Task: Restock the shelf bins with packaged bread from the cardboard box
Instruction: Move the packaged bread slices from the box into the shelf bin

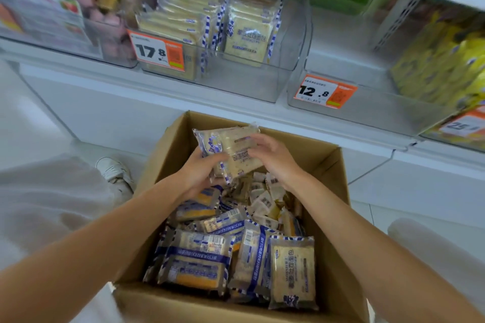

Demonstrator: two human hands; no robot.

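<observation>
Together, left hand [200, 174] and right hand [275, 157] hold 1 bread packet [231, 143].

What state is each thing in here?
box, open
loose packs, heaped in box
held pack, lifted above box, in both hands
left hand, grips held pack from below
right hand, holds held pack's right side
bin, partly filled
bin packs, upright in rows
</observation>
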